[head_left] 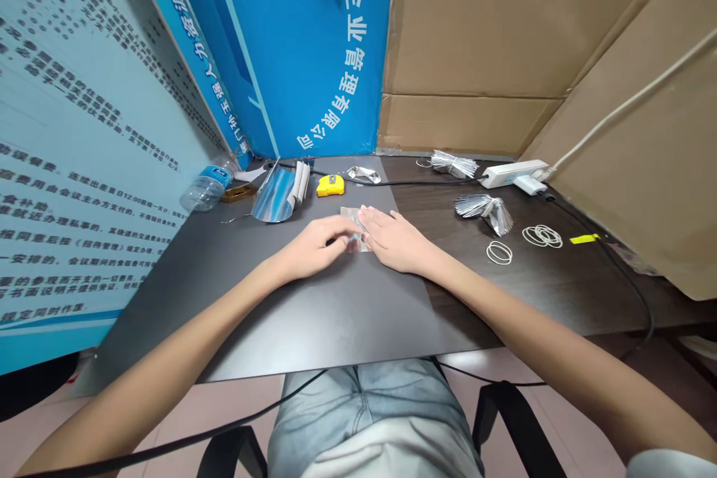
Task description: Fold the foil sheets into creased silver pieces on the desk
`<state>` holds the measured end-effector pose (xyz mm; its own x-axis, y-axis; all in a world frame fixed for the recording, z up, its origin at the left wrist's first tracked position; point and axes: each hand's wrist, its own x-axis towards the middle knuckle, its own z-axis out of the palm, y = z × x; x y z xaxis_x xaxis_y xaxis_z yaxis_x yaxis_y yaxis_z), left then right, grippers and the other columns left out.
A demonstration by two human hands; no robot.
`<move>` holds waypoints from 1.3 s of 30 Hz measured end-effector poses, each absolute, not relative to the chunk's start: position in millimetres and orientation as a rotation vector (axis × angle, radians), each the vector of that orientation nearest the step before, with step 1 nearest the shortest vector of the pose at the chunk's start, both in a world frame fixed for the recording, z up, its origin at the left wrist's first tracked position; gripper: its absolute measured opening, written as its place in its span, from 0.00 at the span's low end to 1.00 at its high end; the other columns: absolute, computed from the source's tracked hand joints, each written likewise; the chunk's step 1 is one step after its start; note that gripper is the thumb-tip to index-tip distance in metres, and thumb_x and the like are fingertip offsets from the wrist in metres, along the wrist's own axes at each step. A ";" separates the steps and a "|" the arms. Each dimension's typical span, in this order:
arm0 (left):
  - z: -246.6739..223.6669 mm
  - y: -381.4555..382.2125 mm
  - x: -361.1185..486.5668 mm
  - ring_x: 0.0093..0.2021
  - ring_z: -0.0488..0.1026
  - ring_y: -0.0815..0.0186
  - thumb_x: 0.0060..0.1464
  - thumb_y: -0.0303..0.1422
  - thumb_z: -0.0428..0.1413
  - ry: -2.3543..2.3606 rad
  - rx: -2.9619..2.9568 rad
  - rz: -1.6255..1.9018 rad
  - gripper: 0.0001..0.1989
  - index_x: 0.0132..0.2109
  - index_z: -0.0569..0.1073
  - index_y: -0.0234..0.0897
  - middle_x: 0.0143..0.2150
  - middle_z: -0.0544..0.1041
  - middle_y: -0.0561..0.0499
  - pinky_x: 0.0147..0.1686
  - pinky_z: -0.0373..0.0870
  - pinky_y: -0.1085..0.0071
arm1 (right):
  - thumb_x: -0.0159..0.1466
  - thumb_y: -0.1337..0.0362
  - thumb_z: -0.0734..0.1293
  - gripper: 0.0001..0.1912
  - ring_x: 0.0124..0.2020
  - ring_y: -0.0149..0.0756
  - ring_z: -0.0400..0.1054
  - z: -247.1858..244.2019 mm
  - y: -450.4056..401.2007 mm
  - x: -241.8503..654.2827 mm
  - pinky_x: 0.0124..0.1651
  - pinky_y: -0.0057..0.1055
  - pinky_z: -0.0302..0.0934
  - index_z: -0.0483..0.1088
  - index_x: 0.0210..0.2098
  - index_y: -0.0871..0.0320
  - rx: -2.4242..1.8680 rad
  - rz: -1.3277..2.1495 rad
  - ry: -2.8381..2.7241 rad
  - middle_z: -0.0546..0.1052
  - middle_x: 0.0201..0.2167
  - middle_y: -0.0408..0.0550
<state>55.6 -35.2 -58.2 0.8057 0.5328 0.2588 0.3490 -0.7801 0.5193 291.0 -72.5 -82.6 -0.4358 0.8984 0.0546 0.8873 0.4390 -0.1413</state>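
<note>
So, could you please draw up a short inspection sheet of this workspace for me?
surface: dark mat on a dark wood table.
job's things: small foil piece; two foil strip bundles; rubber bands.
clutter: water bottle, yellow tape measure, mirrored sheet, crumpled foil.
hands: left hand curled at the foil's edge; right hand flat on it.
cables: black cable and white cable near a power strip.
surroundings: blue printed board, cardboard sheets.

Reach rightward from the right hand (395, 240) was obstructed by a foil bundle (482, 213); forward reach from the left hand (314, 246) was obstructed by a yellow tape measure (330, 185).
</note>
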 end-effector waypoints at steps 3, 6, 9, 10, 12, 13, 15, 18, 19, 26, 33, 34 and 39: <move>-58.8 -20.0 63.6 0.74 0.68 0.53 0.71 0.34 0.44 0.852 2.618 0.532 0.26 0.70 0.69 0.31 0.73 0.70 0.38 0.75 0.65 0.51 | 0.78 0.56 0.45 0.35 0.81 0.51 0.51 -84.4 -72.0 290.2 0.77 0.59 0.55 0.53 0.78 0.67 -1.582 0.144 -2.552 0.55 0.79 0.59; -62.6 -12.3 69.5 0.81 0.54 0.47 0.72 0.36 0.41 0.957 2.745 0.239 0.31 0.76 0.59 0.27 0.80 0.56 0.34 0.78 0.56 0.43 | 0.78 0.56 0.45 0.36 0.80 0.51 0.52 -86.8 -71.1 290.0 0.78 0.58 0.55 0.53 0.78 0.67 -1.574 0.124 -2.539 0.56 0.78 0.60; -66.5 -12.3 67.9 0.81 0.52 0.46 0.74 0.41 0.39 1.042 2.789 0.054 0.33 0.78 0.57 0.29 0.80 0.53 0.34 0.76 0.57 0.38 | 0.78 0.55 0.47 0.35 0.80 0.52 0.52 -87.9 -70.2 290.8 0.77 0.59 0.56 0.55 0.78 0.67 -1.562 0.111 -2.557 0.56 0.78 0.61; -67.3 -13.2 65.9 0.81 0.51 0.46 0.74 0.43 0.38 1.063 2.783 0.017 0.33 0.78 0.55 0.30 0.81 0.52 0.35 0.76 0.57 0.38 | 0.78 0.55 0.47 0.35 0.80 0.53 0.52 -87.7 -70.2 291.4 0.77 0.59 0.56 0.55 0.78 0.67 -1.560 0.120 -2.561 0.55 0.79 0.62; -67.8 -15.1 61.2 0.82 0.48 0.48 0.75 0.46 0.36 1.084 2.766 -0.050 0.35 0.80 0.51 0.31 0.82 0.48 0.37 0.76 0.56 0.39 | 0.78 0.55 0.47 0.35 0.81 0.52 0.51 -86.8 -70.7 293.2 0.77 0.60 0.55 0.54 0.78 0.66 -1.562 0.157 -2.558 0.54 0.79 0.61; -67.6 -16.1 59.0 0.83 0.46 0.49 0.75 0.47 0.35 1.087 2.760 -0.071 0.36 0.80 0.50 0.32 0.82 0.46 0.39 0.77 0.54 0.39 | 0.78 0.53 0.47 0.36 0.81 0.52 0.50 -85.9 -71.2 294.3 0.78 0.61 0.54 0.54 0.78 0.65 -1.562 0.181 -2.553 0.53 0.79 0.61; -66.0 -17.9 55.9 0.83 0.44 0.49 0.74 0.51 0.36 1.092 2.754 -0.087 0.38 0.81 0.48 0.35 0.83 0.43 0.42 0.77 0.51 0.38 | 0.78 0.51 0.48 0.37 0.81 0.53 0.48 -83.6 -72.5 296.7 0.79 0.62 0.51 0.53 0.79 0.64 -1.561 0.226 -2.552 0.52 0.80 0.59; -62.4 -19.5 54.6 0.83 0.43 0.48 0.73 0.55 0.38 1.106 2.732 -0.095 0.40 0.81 0.46 0.38 0.83 0.42 0.45 0.78 0.47 0.35 | 0.77 0.48 0.49 0.39 0.82 0.54 0.46 -79.8 -74.0 299.4 0.80 0.63 0.47 0.50 0.80 0.64 -1.567 0.279 -2.582 0.48 0.81 0.58; -61.4 -19.7 54.7 0.83 0.43 0.49 0.73 0.55 0.38 1.108 2.729 -0.101 0.40 0.81 0.46 0.39 0.83 0.42 0.45 0.78 0.46 0.34 | 0.77 0.48 0.49 0.39 0.82 0.54 0.45 -78.9 -74.3 299.8 0.80 0.63 0.47 0.49 0.80 0.64 -1.571 0.292 -2.592 0.48 0.81 0.58; -63.3 -20.3 48.4 0.82 0.50 0.47 0.70 0.55 0.46 1.092 2.668 0.130 0.41 0.79 0.53 0.36 0.81 0.51 0.42 0.78 0.51 0.36 | 0.76 0.49 0.48 0.39 0.82 0.55 0.46 -79.2 -74.6 296.7 0.80 0.63 0.47 0.51 0.79 0.64 -1.573 0.266 -2.584 0.49 0.81 0.58; -69.0 -30.1 35.9 0.61 0.81 0.54 0.70 0.39 0.48 1.098 2.523 0.744 0.23 0.61 0.81 0.36 0.61 0.83 0.44 0.68 0.76 0.53 | 0.76 0.51 0.47 0.40 0.82 0.55 0.44 -77.5 -73.7 294.3 0.80 0.62 0.47 0.50 0.79 0.69 -1.558 0.271 -2.612 0.48 0.81 0.60; -70.0 -30.7 36.3 0.61 0.81 0.55 0.70 0.37 0.48 1.048 2.544 0.740 0.23 0.61 0.81 0.37 0.60 0.83 0.44 0.67 0.77 0.54 | 0.76 0.51 0.48 0.40 0.82 0.55 0.45 -77.8 -73.6 294.6 0.80 0.62 0.48 0.50 0.79 0.69 -1.551 0.271 -2.603 0.49 0.80 0.61; -74.6 -27.3 39.8 0.69 0.75 0.58 0.70 0.32 0.46 0.822 2.616 0.657 0.24 0.65 0.78 0.41 0.65 0.80 0.49 0.74 0.70 0.51 | 0.76 0.51 0.48 0.39 0.81 0.57 0.48 -82.7 -72.6 296.4 0.79 0.63 0.50 0.52 0.78 0.69 -1.521 0.227 -2.580 0.51 0.80 0.62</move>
<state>39.8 -27.3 -74.6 0.7286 0.6009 0.3287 0.4535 -0.7828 0.4261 296.4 -72.6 -82.7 -0.4801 0.8762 0.0416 0.8555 0.4782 -0.1987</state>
